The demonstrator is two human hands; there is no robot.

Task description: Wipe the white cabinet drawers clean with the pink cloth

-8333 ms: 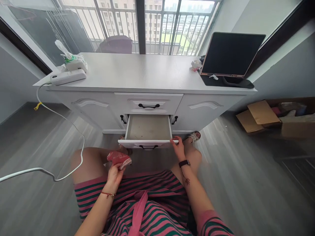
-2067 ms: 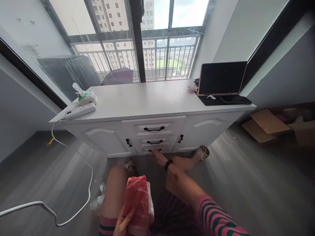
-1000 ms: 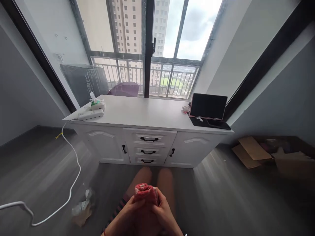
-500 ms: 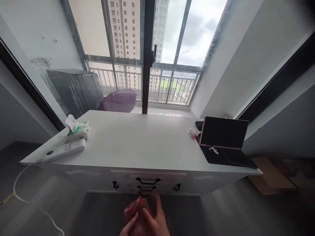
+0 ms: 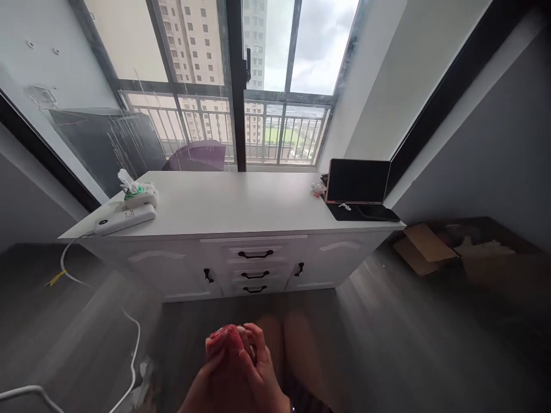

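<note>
Low in the head view, a red, crumpled, shiny bag-like bundle [image 5: 227, 337] is held between both hands, in front of and below the cabinet's top. Closed around its left side is my left hand [image 5: 202, 376], the thumb lying along the bundle. My right hand [image 5: 263, 370] grips the right side with its fingers bent. A paler bit shows between the right fingers, too small to name. What the bundle contains is hidden, and its lower part is dark.
A white cabinet [image 5: 241, 209] with black handles stands ahead. On it are a tissue pack [image 5: 142, 196], a white power strip [image 5: 124, 219], a tablet [image 5: 358, 180] and earphones [image 5: 345, 206]. A white cable [image 5: 134, 350] runs over the floor at left; an open cardboard box [image 5: 430, 244] sits at right.
The view has tilted down, showing more of the cabinet front, the floor and my legs. Both hands still hold the red bundle; the right fingers have curled in on it.
</note>
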